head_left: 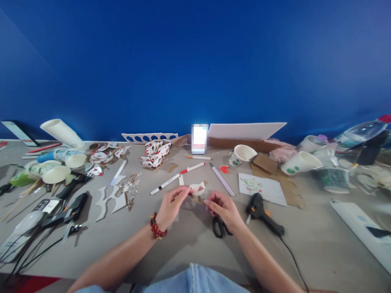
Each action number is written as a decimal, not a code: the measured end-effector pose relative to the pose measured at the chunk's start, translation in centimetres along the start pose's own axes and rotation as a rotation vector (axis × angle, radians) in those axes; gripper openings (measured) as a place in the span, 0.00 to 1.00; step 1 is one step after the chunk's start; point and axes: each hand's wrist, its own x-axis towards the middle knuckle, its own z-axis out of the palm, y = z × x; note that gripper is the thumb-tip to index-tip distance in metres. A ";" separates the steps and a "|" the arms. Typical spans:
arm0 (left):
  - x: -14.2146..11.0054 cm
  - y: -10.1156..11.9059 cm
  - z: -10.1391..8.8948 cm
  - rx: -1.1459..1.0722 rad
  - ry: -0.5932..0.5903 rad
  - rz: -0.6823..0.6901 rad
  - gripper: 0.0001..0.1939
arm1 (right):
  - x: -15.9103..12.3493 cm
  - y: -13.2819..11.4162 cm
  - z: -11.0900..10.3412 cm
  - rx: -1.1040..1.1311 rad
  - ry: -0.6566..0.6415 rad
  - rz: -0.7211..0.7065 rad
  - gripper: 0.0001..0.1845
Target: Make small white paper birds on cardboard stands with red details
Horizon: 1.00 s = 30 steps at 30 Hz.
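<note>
Between my hands is a small white paper chicken [198, 189] with a brown patch on its side and a brown cardboard piece beneath. My left hand [171, 206], with a red bead bracelet at the wrist, pinches the chicken at its red head end. At the other side my right hand [225, 211] has its fingers closed in a pinch near the tail; whatever they hold is too small to make out. Black-handled scissors [218, 227] lie partly under my right hand. Just beyond the chicken are a black-and-white marker [165, 184] and a red-and-white marker [192, 168].
On the right lie a black glue gun [265, 213], a chicken drawing [261, 188] and a paper cup [244, 154]. Leftward are several finished paper chickens [155, 154], white offcuts [105, 199] and another glue gun [69, 211]. A lit phone [199, 138] leans at the back.
</note>
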 end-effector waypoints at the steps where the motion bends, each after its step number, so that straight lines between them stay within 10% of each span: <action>1: 0.0 0.1 0.0 0.003 -0.014 0.000 0.16 | 0.1 0.1 0.0 -0.003 0.002 0.010 0.19; 30: -0.7 -0.2 0.3 -0.033 -0.040 -0.023 0.18 | 0.6 0.3 -0.9 0.057 -0.088 0.134 0.20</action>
